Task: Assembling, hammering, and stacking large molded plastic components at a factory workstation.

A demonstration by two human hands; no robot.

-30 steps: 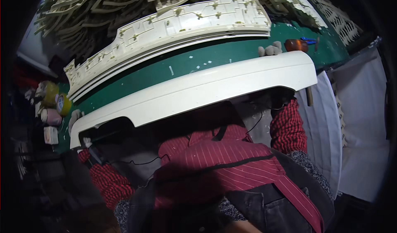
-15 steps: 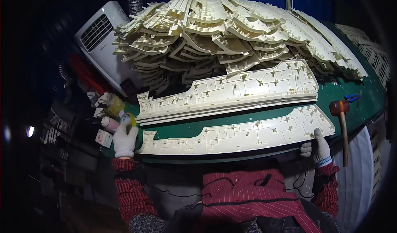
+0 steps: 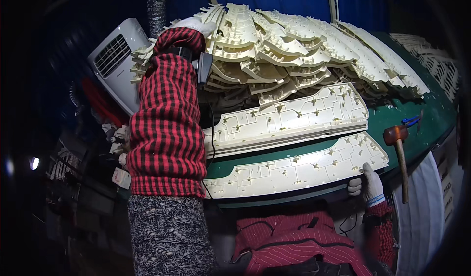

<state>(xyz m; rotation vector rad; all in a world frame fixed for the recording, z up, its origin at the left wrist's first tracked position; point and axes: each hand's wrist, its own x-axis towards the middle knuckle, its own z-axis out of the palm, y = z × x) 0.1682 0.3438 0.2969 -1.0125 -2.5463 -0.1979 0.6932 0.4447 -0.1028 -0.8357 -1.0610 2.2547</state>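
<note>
My left arm stretches far forward across the table, its red-and-black checked sleeve covering the left part of the work. At the top left of a tall pile of cream plastic panels [image 3: 274, 43] is my left hand [image 3: 194, 25], in a white glove; its fingers are mostly hidden. A single cream panel [image 3: 294, 170] with small clips on its face lies along the near table edge. Its near right corner is under the thumb of my gloved right hand [image 3: 370, 185], whose other fingers are curled below the edge. Behind it lie stacked panels [image 3: 299, 112] of similar shape.
To the right, a mallet [image 3: 396, 136] lies with its handle over the edge of the green table [image 3: 392, 112], beside blue-handled pliers [image 3: 411, 121]. A white air-conditioner unit [image 3: 115, 60] stands at the left. More panels [image 3: 427, 55] lie at the far right.
My left hand has left the yellow roll at the left table end and reached forward to the top of the pile. My right hand stays at the near panel's corner. The view has shifted slightly.
</note>
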